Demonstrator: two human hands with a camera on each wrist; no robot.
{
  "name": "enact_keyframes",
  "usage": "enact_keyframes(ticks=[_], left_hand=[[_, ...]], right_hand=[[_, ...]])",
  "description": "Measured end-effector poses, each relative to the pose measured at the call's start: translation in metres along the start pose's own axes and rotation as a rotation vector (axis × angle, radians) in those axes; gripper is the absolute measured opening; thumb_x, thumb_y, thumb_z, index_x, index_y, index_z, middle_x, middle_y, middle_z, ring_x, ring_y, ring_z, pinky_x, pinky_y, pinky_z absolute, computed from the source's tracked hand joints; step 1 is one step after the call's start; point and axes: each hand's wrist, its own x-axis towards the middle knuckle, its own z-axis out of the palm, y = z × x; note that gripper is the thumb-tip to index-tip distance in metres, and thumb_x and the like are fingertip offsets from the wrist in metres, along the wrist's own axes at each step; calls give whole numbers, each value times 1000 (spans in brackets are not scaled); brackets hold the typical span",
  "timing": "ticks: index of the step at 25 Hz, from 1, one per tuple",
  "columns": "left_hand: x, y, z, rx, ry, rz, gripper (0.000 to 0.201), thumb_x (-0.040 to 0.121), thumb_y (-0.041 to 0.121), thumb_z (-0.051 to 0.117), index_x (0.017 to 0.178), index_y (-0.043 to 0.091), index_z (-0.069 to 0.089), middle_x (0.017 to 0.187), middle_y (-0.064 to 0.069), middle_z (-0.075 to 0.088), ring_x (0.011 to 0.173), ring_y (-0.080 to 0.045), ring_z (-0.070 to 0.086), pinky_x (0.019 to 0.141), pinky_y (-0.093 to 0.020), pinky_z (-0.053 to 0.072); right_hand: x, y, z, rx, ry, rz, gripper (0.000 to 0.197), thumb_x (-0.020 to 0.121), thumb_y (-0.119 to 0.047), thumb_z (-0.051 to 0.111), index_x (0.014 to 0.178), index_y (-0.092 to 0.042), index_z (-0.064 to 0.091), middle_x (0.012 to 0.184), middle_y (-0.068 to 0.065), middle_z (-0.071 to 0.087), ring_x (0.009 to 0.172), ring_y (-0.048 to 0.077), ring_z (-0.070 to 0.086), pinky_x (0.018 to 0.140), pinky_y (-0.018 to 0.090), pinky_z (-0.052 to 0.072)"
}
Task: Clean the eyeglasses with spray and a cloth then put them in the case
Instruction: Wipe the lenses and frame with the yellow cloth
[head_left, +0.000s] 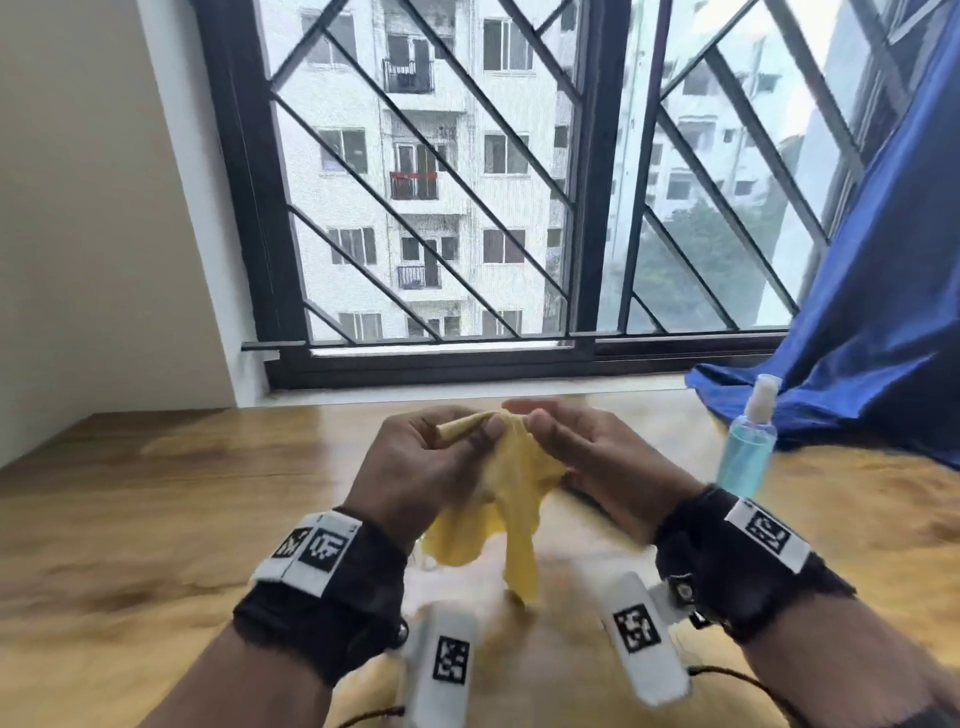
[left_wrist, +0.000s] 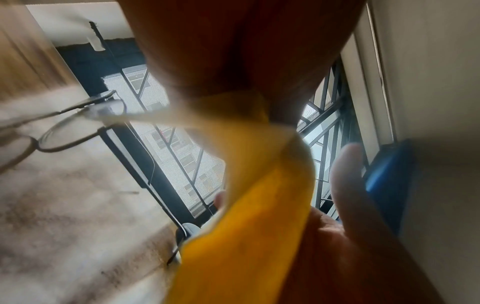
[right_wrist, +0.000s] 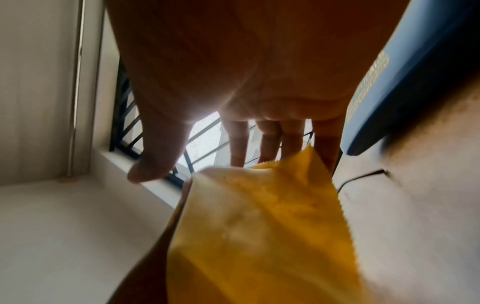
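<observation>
Nearest the wearer, two wrists in black straps with white coded tags rise over the wooden table (head_left: 156, 467), and between them hangs the yellow cloth (head_left: 511, 499), its loose tail dangling clear of the tabletop. The left hand (head_left: 431, 462) pinches the cloth's upper fold between thumb and curled fingers. The right hand (head_left: 587, 452) meets the same bunched top from the other side; the right wrist view shows its fingers (right_wrist: 270, 142) fairly straight and its thumb spread apart from them, with the cloth (right_wrist: 259, 226) lying against the fingertips, so it touches rather than grips, though motion blur makes the exact contact hard to read. Below the cloth, the left wrist view shows the eyeglasses (left_wrist: 64, 127) with thin round dark rims lying on the table, untouched by either hand. Beyond the cloth and to its right stands the spray bottle (head_left: 748, 441), upright, pale blue liquid inside, a white pump top. Farther right of the cloth a blue curtain (head_left: 857, 312) spills onto the table edge. Behind the cloth, the barred window (head_left: 441, 208) looks out on white apartment blocks.
</observation>
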Motion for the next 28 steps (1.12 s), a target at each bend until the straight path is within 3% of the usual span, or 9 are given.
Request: enact_keyframes(ticks=[3,6,10,12,17,20,23,26,28], left_hand=[[-2,5,-7,95,21,-34,22,83,26,78,84,4,78,83,-23,77,69,-23,66,67,-42,57],[7,6,-29,78,204,-110,28,83,36,77,82,8,77,73,-4,77,56,-11,65,56,-28,52],[18,-6,-70,262,406,-206,27,90,31,71,87,3,75,76,-11,72,41,-4,55,47,-22,41],[18,-15,-77,308,389,-310,34,88,33,73,88,-1,73,71,-8,67,46,-10,51,47,-21,38],[19,-36,-73,273,294,-612,39,82,41,78,82,3,70,65,-4,59,46,-12,44,38,-17,32],[20,-44,-72,210,299,-699,32,81,33,80,76,4,68,59,-3,58,38,-10,42,35,-14,30],[24,-45,-73,222,313,-690,23,85,20,72,68,6,65,51,-1,57,33,-9,40,34,-12,26],[27,-49,-76,301,320,-634,23,81,12,71,59,5,64,50,-4,56,38,-14,41,41,-17,27],[27,-48,-78,279,318,-562,19,82,14,75,65,6,71,59,-4,62,48,-16,44,43,-19,28]], right_hand=[[-4,7,17,-81,-124,9,28,88,-26,76,102,-2,76,94,9,75,84,21,69,75,33,56],[-8,-2,15,157,-21,65,36,87,-28,76,101,4,73,89,12,70,77,22,66,66,34,54],[-11,-12,-2,321,148,-1,34,84,-40,75,85,-7,67,85,26,64,78,37,62,80,58,49],[-11,-11,-4,351,179,16,43,81,-42,80,97,-8,59,96,32,58,88,44,55,86,75,44],[-9,-6,0,197,194,-27,29,93,-31,70,83,-5,64,81,25,68,73,35,63,71,49,48],[-8,-2,2,99,203,-34,33,84,-36,76,87,-3,72,81,20,70,75,34,63,69,46,50],[-7,-1,2,111,216,-33,29,80,-36,77,85,-8,74,81,18,68,77,33,61,73,50,48],[-3,1,-8,150,303,-94,32,82,-36,77,91,-6,71,85,22,65,77,41,63,78,68,52],[-1,-1,-17,197,413,-156,34,84,-33,73,99,-3,69,85,23,62,78,44,67,75,66,59]])
